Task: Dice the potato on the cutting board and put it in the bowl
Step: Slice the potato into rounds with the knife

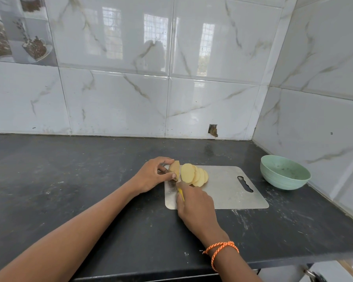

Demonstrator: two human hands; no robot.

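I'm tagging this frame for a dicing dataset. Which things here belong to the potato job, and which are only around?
In the job:
left hand holding the potato end piece
potato slices
right hand on the yellow-handled knife
steel cutting board
green bowl

Only around:
black countertop
orange wrist thread
marbled wall tiles

Counted: one steel cutting board (228,188), one green bowl (284,171), one unsliced potato end (174,169), about four fanned potato slices (194,175), and two hands present.
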